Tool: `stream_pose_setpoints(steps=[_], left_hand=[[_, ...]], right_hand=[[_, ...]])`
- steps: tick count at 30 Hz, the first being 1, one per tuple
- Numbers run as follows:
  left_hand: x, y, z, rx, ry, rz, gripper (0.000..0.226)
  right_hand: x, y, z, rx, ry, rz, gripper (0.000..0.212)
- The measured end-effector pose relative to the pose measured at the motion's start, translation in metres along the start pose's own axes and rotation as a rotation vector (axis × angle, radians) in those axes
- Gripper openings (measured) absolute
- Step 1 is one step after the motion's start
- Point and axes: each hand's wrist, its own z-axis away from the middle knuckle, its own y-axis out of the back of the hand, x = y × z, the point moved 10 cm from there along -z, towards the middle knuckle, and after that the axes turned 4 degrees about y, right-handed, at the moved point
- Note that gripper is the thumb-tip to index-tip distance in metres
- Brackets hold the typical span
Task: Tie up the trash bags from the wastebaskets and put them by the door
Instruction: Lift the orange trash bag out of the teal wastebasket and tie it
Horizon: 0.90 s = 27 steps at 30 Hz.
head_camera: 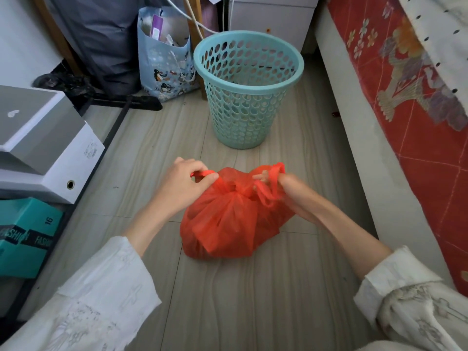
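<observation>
We kneel over a thin red plastic trash bag point(228, 221) sitting on the pale wood-look floor point(253, 300), just in front of an empty pale-teal perforated plastic wastebasket point(247, 89). Our left hand point(184, 183) pinches one handle loop shut; our right hand point(291, 188) closes around the other, a first knot between them. The film looks soft, slippery and light, best held by the loops. The bag sits knot-up, its bulk running left to right.

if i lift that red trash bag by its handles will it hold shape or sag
The red trash bag will probably sag: its thin film is wrinkled and slumps on the floor. It looks fairly light, since the left hand and right hand pull its handles without strain.
</observation>
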Motion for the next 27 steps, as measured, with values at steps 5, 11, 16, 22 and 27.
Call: stream_pose_setpoints(steps=[5, 11, 16, 22, 27], left_hand=[[0.009, -0.003, 0.0, -0.025, -0.092, -0.264, 0.024], [0.015, 0.006, -0.007, -0.114, -0.064, -0.085, 0.036], [0.023, 0.01, -0.003, -0.134, -0.084, -0.038, 0.019], [0.022, 0.007, -0.003, -0.118, -0.044, 0.001, 0.015], [0.008, -0.01, -0.007, -0.109, 0.103, -0.016, 0.033]], right_hand=[[0.005, -0.003, -0.009, 0.014, -0.031, -0.305, 0.044], [0.008, -0.017, -0.016, 0.012, -0.04, -0.226, 0.086], [0.014, -0.022, -0.015, 0.106, -0.04, -0.145, 0.083], [0.019, -0.024, -0.018, 0.156, -0.052, -0.141, 0.066], [0.013, -0.037, -0.013, 0.051, -0.022, -0.189, 0.035]])
